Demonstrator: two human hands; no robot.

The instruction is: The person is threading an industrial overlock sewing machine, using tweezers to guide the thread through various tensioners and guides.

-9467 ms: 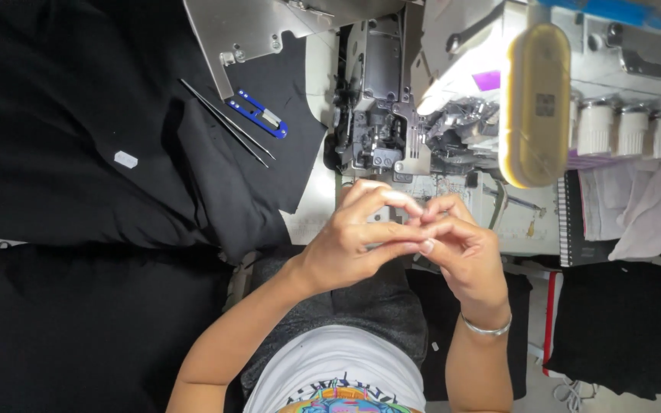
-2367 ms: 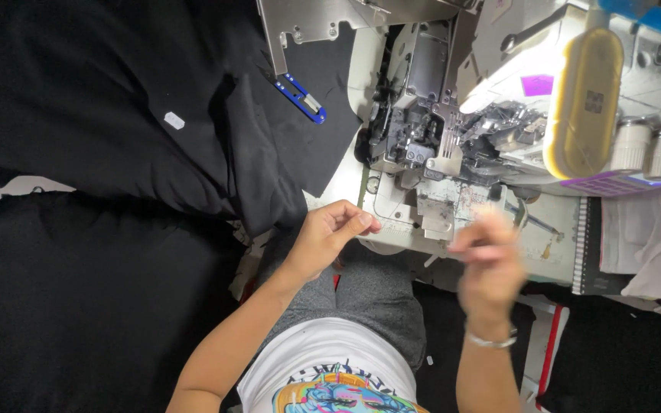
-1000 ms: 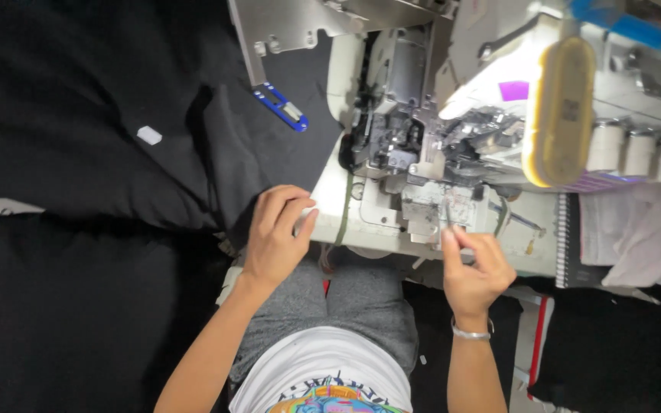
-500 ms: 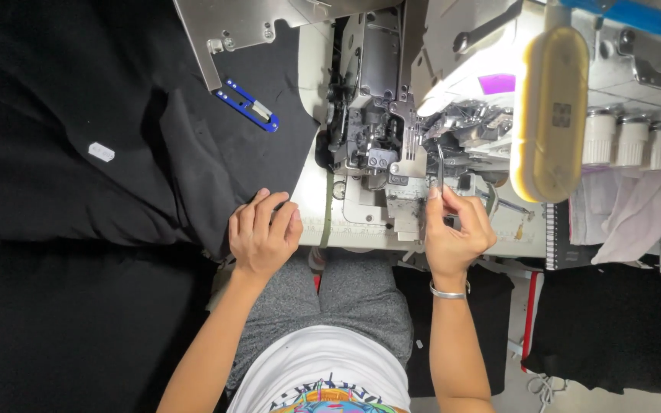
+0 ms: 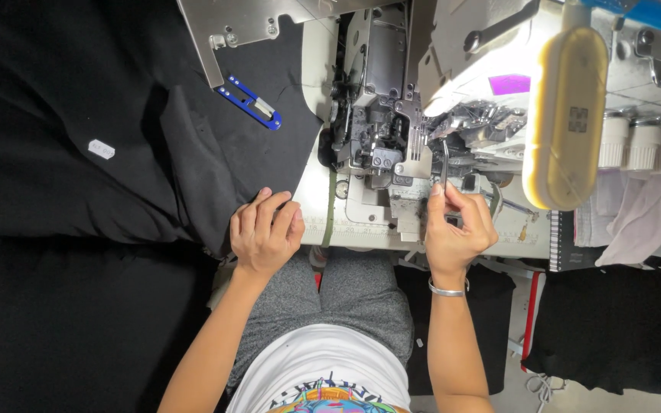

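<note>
A big spread of black cloth [image 5: 78, 115] is lying across the left of the table, and a small white tag [image 5: 102, 148], roughly rectangular, is sitting on it well to the left. Further right, near the top, blue snips [image 5: 250, 102] are lying aslant on the cloth just below a grey metal plate [image 5: 246, 27]. The left hand [image 5: 265, 229] is resting flat on the near edge of the cloth, fingers loosely curled and spread, pressing down rather than gripping anything. Just right of it a pale machine bed [image 5: 323, 206] is showing, with a dark green strip running down it.

The sewing machine [image 5: 392, 130] is standing in the middle, its dark needle area facing the person. The right hand [image 5: 457, 226] is raised to the front of the machine, thumb and fingers pinched together on a thin metal tool [image 5: 444, 157], which is rising straight up from the fingertips towards the shiny parts under the machine's head. A silver bangle [image 5: 447, 290] is circling that wrist.

Right of the hand, a long cream-yellow oval cover [image 5: 564, 115] is bearing a small square grey label, with a purple patch [image 5: 509, 84] beside it. Three white knobs [image 5: 640, 141] are lining the far right, above pale cloth [image 5: 636, 222].
</note>
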